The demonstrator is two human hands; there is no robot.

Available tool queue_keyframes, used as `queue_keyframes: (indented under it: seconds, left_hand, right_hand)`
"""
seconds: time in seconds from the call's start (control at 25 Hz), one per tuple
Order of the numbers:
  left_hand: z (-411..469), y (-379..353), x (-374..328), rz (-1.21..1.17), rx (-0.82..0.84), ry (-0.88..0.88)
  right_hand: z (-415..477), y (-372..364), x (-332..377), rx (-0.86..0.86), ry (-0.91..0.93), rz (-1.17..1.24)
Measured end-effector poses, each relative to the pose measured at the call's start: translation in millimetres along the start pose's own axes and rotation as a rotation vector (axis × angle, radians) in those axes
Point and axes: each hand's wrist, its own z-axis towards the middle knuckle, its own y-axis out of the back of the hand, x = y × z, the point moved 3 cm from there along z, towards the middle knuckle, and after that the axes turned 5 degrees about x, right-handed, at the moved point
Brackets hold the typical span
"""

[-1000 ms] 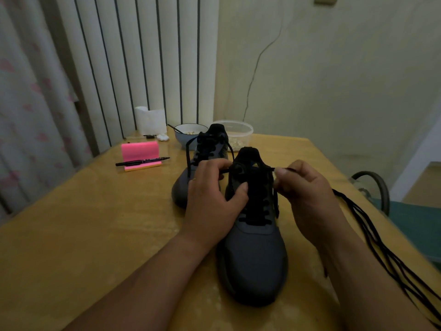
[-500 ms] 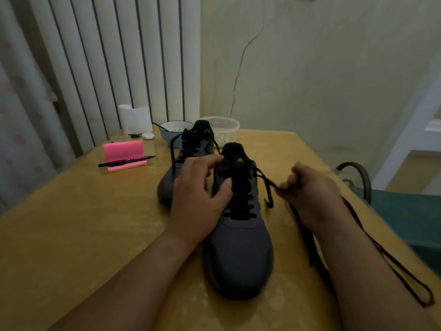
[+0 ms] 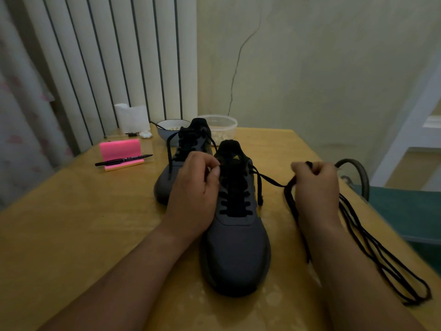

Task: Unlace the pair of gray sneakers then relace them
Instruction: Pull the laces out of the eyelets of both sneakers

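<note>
Near shoe: the gray mesh sneaker lies on the yellow wooden desk between the 2 forearms, with its toe toward the person and its long axis running near to far.
Left hand: the left hand rests on the shoe's left flank, fingers curled, pinching it at the top eyelet.
Right hand: the right hand is a closed fist around the black lace, just right of the shoe and nearer the free end.
Slack: loops trail past the right desk edge.
Room: the right edge is close, and there is more desk to the left.
Far shoe: the second gray sneaker sits behind and to the left, 1 lace hanging.
</note>
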Motion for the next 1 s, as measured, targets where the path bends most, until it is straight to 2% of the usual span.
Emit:
queue_keyframes:
  seconds: [0.04,0.08,0.2,0.24,0.28,0.32,0.36,0.4,0.48,0.52,0.6,0.68,0.8,0.92,1.0]
  left_hand:
    - [0.4,-0.5,-1.2,-0.039,0.013,0.040]
    - [1.1,-0.8,-2.8,-0.078,0.022,0.077]
    - [3.3,-0.1,-9.1,-0.185,0.031,0.123]
    - [3.1,0.5,-11.0,-0.202,0.050,0.122]
    - [2.5,1.4,-11.9,-0.206,0.080,0.123]
    - [1.4,1.9,-11.1,-0.200,0.113,0.135]
    - [0.7,1.9,-9.4,-0.194,0.133,0.154]
    - [0.1,2.2,-8.1,-0.188,0.131,0.172]
    - [-0.5,3.6,-7.0,-0.149,0.075,0.181]
    - [-0.1,4.4,-6.8,-0.118,0.047,0.182]
    - [0.7,5.7,-5.3,-0.075,0.033,0.192]
    - [1.3,7.7,-2.4,-0.036,0.047,0.185]
    - [4.0,10.5,0.9,-0.006,0.033,0.174]
    - [5.8,12.3,1.4,-0.182,0.027,0.243]
    - [6.1,13.6,0.5,-0.212,0.072,0.229]
  right_hand:
    - [0.9,1.9,-1.0,-0.010,-0.060,0.092]
    - [0.2,3.5,0.1,-0.029,-0.036,0.119]
    - [-1.2,7.5,3.7,-0.092,0.142,-0.011]
    - [1.9,6.9,1.2,-0.056,0.107,-0.017]
    - [4.9,4.7,-3.0,0.017,-0.004,-0.008]
    - [7.9,3.6,-9.8,0.089,-0.121,-0.094]
    - [9.6,3.5,-14.2,0.131,-0.160,-0.277]
    - [8.8,4.5,-14.7,0.126,-0.125,-0.458]
    - [5.1,5.7,-6.9,-0.012,0.132,-0.661]
    - [0.3,4.5,-0.4,-0.050,0.274,-0.621]
    - [-10.8,-5.2,4.6,0.069,0.423,-0.433]
    - [-22.1,-23.3,4.6,0.302,0.404,-0.302]
    - [-30.9,-41.9,-6.6,0.538,0.261,-0.380]
    - [-29.4,-43.1,-8.2,0.524,0.240,-0.374]
    - [-28.2,-42.7,-9.3,0.507,0.250,-0.362]
